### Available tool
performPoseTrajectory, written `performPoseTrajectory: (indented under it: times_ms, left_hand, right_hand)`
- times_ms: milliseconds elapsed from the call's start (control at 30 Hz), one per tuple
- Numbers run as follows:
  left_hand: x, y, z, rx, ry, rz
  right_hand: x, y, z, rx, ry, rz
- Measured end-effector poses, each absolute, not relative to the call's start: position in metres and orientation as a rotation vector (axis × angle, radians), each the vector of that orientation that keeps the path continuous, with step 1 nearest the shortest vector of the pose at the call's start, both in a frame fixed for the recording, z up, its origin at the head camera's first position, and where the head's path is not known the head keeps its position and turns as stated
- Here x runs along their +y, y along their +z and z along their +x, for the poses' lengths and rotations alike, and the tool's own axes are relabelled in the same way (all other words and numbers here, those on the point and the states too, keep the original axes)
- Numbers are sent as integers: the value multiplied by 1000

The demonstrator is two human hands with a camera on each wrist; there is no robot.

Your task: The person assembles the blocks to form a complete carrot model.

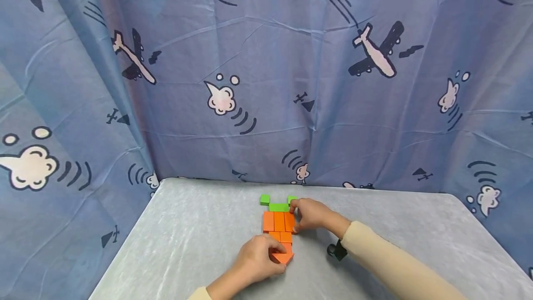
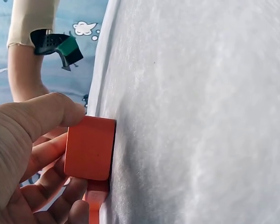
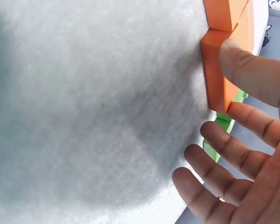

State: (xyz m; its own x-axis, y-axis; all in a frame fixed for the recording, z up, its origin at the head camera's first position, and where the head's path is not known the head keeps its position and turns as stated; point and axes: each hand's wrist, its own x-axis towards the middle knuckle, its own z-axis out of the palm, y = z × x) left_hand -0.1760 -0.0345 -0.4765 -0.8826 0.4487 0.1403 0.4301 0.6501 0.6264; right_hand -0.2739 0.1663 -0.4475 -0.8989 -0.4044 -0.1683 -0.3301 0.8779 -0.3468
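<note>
Flat on the table, orange blocks [image 1: 279, 221] form a figure that narrows toward me, topped by green blocks [image 1: 279, 207]. My left hand [image 1: 258, 258] is at its near tip and pinches the pointed orange end block [image 2: 90, 149], thumb on one edge and fingers on the other side. At the upper right of the figure, my right hand [image 1: 311, 213] has thumb and index finger at the two ends of a long orange block [image 3: 215, 70]. The other right fingers spread loosely beside it, close to the green blocks [image 3: 212, 148].
Two small green cubes, the left one [image 1: 265, 199] in plain sight, flank the green bar at the far end. A grey-white cloth covers the table [image 1: 187, 226]. Behind it hangs a blue patterned curtain [image 1: 266, 105]. A black wrist camera [image 1: 338, 250] hangs under the right sleeve.
</note>
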Motion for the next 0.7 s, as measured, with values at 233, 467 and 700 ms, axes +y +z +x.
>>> performPoseTrajectory:
  times_ms: [233, 467, 700]
  left_hand:
    - [-36, -475, -178, 2815, 1066, 713]
    - [-37, -475, -181, 2797, 1066, 708]
    - [-44, -464, -184, 2818, 1098, 655]
  right_hand:
    - [166, -448, -274, 2822, -428, -635]
    - [175, -439, -271, 2827, -456, -660]
    - [213, -410, -263, 2898, -476, -642]
